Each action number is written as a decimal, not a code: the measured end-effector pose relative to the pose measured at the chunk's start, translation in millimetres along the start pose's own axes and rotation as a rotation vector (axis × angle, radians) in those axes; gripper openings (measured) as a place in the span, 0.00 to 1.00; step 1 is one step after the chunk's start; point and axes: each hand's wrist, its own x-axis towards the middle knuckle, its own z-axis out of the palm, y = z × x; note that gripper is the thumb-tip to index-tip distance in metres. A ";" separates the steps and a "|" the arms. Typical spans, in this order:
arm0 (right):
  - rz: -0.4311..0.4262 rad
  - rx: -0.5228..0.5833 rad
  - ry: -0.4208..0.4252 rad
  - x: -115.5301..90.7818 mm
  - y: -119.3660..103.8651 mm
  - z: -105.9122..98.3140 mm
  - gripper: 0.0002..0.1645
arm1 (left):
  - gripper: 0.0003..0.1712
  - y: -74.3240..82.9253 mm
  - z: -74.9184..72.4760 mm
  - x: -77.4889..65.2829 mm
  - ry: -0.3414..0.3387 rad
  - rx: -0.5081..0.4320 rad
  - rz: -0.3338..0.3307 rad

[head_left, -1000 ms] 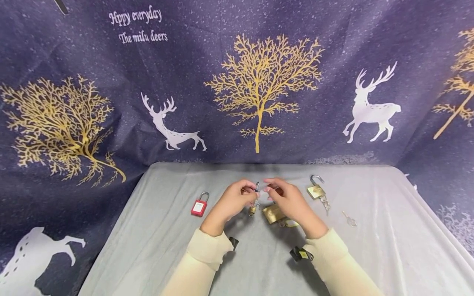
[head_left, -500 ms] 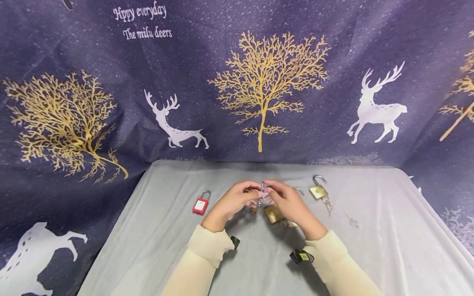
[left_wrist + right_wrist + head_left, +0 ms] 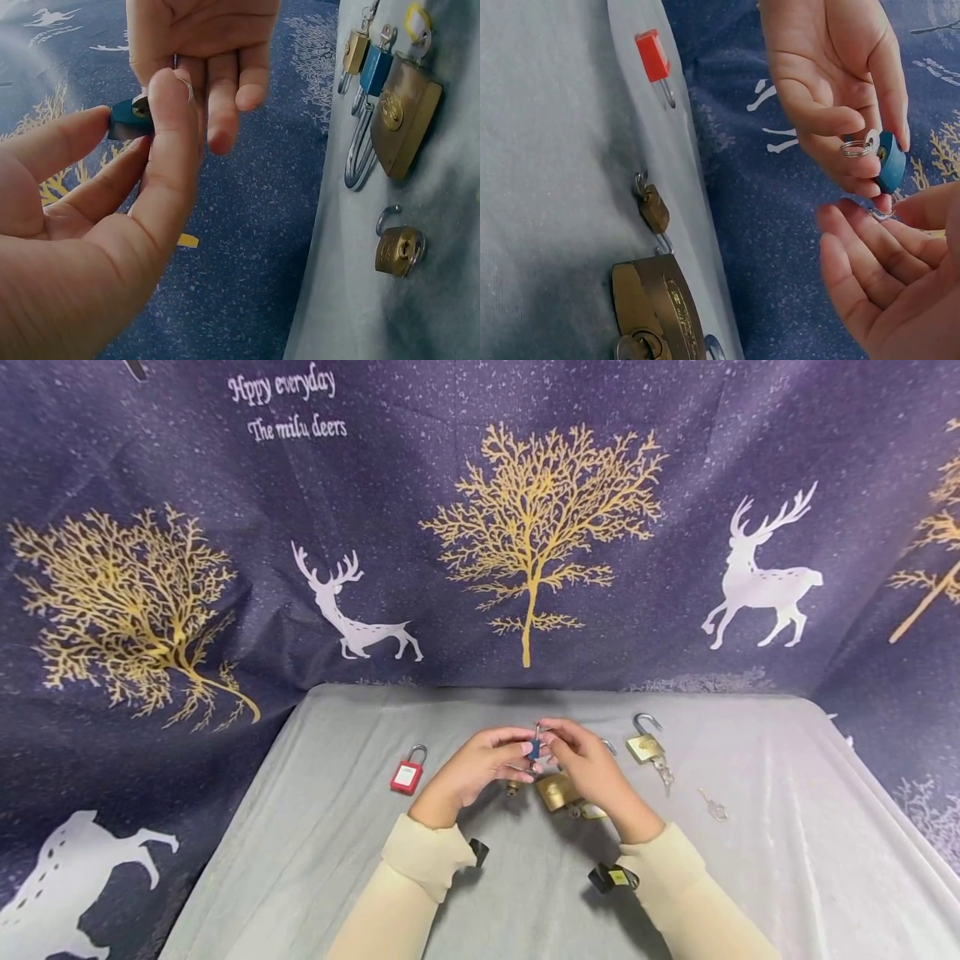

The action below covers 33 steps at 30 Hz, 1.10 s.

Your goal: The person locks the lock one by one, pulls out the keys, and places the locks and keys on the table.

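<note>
My left hand point(image 3: 483, 764) holds a small blue padlock point(image 3: 534, 749) above the table, shackle upward, its body between thumb and fingers. A key ring point(image 3: 856, 148) with a key hangs at the padlock's keyhole side, close to the left fingers. My right hand point(image 3: 581, 760) is at the shackle point(image 3: 880, 214), which sits between its thumb and fingers in the right wrist view. Its other fingers hang loosely in the left wrist view. Below the hands lie a large brass padlock point(image 3: 557, 792) with keys and a small brass padlock point(image 3: 400, 251) with its shackle open.
A red padlock point(image 3: 406, 775) lies to the left. To the right are an open brass padlock point(image 3: 645, 747) with keys and a loose key point(image 3: 714, 807). Another blue padlock point(image 3: 375, 71) shows in the left wrist view. A dark printed cloth point(image 3: 360, 510) hangs behind the grey table.
My right hand has closed in on the padlock's shackle from a small distance away. The left hand has shifted slightly right, and the padlock's blue body now shows more clearly.
</note>
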 end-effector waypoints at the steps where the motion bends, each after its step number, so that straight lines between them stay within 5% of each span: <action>1: 0.005 0.021 -0.002 0.2 0.0 -0.1 0.21 | 0.24 0.3 -0.1 -0.1 -0.001 -0.002 0.000; 7: 0.045 0.110 0.020 1.7 -0.5 1.0 0.21 | 0.24 0.3 2.9 -1.1 -0.012 -0.026 0.008; 15: 0.026 0.094 0.066 0.9 -0.2 1.2 0.19 | 0.23 -0.4 5.3 0.2 -0.015 -0.036 0.017; 33: -0.094 0.140 0.084 -0.4 -2.1 3.8 0.20 | 0.19 -4.2 9.0 4.5 0.168 -0.030 0.030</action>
